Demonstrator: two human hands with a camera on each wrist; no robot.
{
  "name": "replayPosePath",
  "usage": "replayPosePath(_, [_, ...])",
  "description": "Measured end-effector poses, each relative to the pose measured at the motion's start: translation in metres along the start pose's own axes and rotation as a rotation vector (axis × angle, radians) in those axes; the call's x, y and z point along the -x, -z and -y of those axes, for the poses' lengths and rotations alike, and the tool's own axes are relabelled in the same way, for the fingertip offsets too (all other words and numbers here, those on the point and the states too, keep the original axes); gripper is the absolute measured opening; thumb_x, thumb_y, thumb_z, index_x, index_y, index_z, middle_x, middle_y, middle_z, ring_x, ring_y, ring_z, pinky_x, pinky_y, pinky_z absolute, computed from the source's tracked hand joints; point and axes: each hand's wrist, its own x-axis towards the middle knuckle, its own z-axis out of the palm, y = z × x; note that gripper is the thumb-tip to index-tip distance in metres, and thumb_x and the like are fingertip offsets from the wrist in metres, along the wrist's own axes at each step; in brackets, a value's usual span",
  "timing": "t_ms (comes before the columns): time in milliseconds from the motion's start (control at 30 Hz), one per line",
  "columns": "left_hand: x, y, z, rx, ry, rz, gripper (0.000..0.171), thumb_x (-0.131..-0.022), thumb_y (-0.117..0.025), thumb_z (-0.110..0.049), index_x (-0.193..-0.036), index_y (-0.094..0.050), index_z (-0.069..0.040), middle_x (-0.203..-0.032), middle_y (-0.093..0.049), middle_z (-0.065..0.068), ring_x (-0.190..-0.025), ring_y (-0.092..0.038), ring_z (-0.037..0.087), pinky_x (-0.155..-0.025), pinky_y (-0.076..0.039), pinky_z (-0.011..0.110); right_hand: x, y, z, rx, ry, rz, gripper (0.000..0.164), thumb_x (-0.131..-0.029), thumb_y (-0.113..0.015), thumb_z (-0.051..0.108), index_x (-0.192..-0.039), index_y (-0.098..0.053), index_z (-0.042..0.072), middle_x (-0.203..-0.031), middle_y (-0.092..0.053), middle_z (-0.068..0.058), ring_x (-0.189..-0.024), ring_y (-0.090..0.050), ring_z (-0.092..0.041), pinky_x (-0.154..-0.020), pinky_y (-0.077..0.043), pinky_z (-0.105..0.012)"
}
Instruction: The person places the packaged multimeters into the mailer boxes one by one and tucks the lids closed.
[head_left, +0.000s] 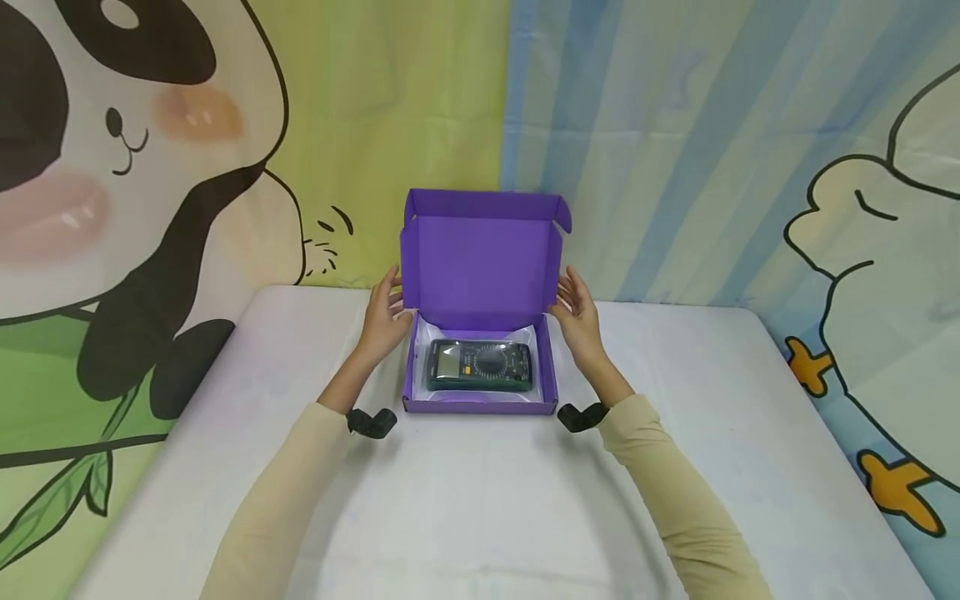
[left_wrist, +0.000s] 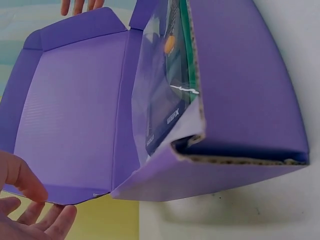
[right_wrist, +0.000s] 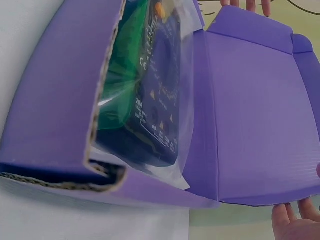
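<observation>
A purple cardboard box stands on the white table with its lid raised. Inside, a dark multimeter with a green edge lies in clear plastic wrap. At the lid's left side my left hand holds the edge; the left wrist view shows its thumb over the flap and the fingers below. My right hand holds the opposite lid edge. Its fingers show at that edge in the right wrist view, where most of the thumb is cut off.
The white tabletop spreads around the box. Behind it hangs a printed cloth with a panda at left and a white cartoon figure at right. Black wrist mounts sit on both wrists near the box's front corners.
</observation>
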Motion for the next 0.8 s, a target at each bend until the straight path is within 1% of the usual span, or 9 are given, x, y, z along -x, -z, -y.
replayPosePath(100, [-0.002, 0.000, -0.003, 0.005, 0.000, -0.001, 0.079, -0.080, -0.045, 0.018, -0.153, -0.019, 0.004, -0.142, -0.031, 0.031, -0.128, -0.043, 0.050, -0.107, -0.041, 0.052, -0.001, 0.001, 0.001, 0.002, -0.007, 0.006, 0.069, -0.092, -0.047, -0.014, -0.154, -0.020, 0.000, -0.152, -0.033, -0.022, -0.140, -0.032, -0.036, -0.117, -0.026, -0.048])
replayPosePath(167, [-0.002, 0.001, -0.004, 0.001, 0.001, 0.007, 0.081, -0.078, -0.042, 0.019, -0.153, -0.018, 0.003, -0.141, -0.031, 0.031, -0.127, -0.043, 0.050, -0.106, -0.041, 0.052, -0.001, 0.002, 0.002, 0.011, -0.017, 0.007, 0.068, -0.093, -0.047, -0.013, -0.154, -0.021, 0.001, -0.153, -0.033, -0.020, -0.140, -0.033, -0.035, -0.116, -0.028, -0.048])
replayPosePath(333, [0.000, 0.002, -0.002, -0.019, 0.021, 0.046, 0.087, -0.072, -0.036, 0.021, -0.154, -0.018, -0.001, -0.140, -0.031, 0.029, -0.128, -0.043, 0.047, -0.106, -0.042, 0.052, 0.004, 0.002, 0.004, 0.050, -0.060, 0.018, 0.063, -0.095, -0.049, -0.008, -0.153, -0.026, 0.004, -0.153, -0.036, -0.015, -0.137, -0.038, -0.033, -0.111, -0.037, -0.043])
replayPosePath(467, [0.004, 0.002, -0.001, -0.014, 0.025, 0.053, 0.086, -0.073, -0.035, 0.022, -0.154, -0.021, -0.003, -0.139, -0.032, 0.029, -0.128, -0.043, 0.047, -0.106, -0.042, 0.052, 0.007, 0.002, 0.003, 0.062, -0.074, 0.020, 0.061, -0.095, -0.051, -0.006, -0.152, -0.030, 0.005, -0.151, -0.038, -0.013, -0.135, -0.041, -0.031, -0.110, -0.039, -0.041])
replayPosePath(600, [0.006, 0.002, -0.002, 0.032, 0.019, 0.051, 0.081, -0.076, -0.036, 0.022, -0.153, -0.022, 0.000, -0.139, -0.031, 0.030, -0.127, -0.042, 0.049, -0.105, -0.041, 0.055, 0.009, 0.001, 0.002, 0.063, -0.073, 0.014, 0.062, -0.095, -0.049, -0.008, -0.152, -0.029, 0.005, -0.150, -0.037, -0.015, -0.135, -0.041, -0.033, -0.109, -0.040, -0.040])
replayPosePath(700, [0.012, 0.003, -0.016, 0.075, 0.024, 0.064, 0.076, -0.075, -0.033, 0.023, -0.149, -0.022, 0.007, -0.138, -0.030, 0.035, -0.127, -0.040, 0.053, -0.105, -0.039, 0.059, 0.011, 0.002, 0.001, 0.075, -0.074, 0.013, 0.060, -0.094, -0.047, -0.009, -0.150, -0.033, 0.005, -0.150, -0.038, -0.014, -0.134, -0.042, -0.032, -0.108, -0.041, -0.039])
replayPosePath(800, [0.018, 0.005, -0.031, 0.092, 0.025, 0.083, 0.074, -0.072, -0.030, 0.024, -0.145, -0.022, 0.013, -0.136, -0.029, 0.038, -0.126, -0.038, 0.056, -0.104, -0.038, 0.061, 0.012, 0.002, 0.001, 0.078, -0.075, 0.019, 0.056, -0.094, -0.045, -0.010, -0.148, -0.036, 0.003, -0.149, -0.039, -0.015, -0.133, -0.043, -0.032, -0.107, -0.040, -0.040])
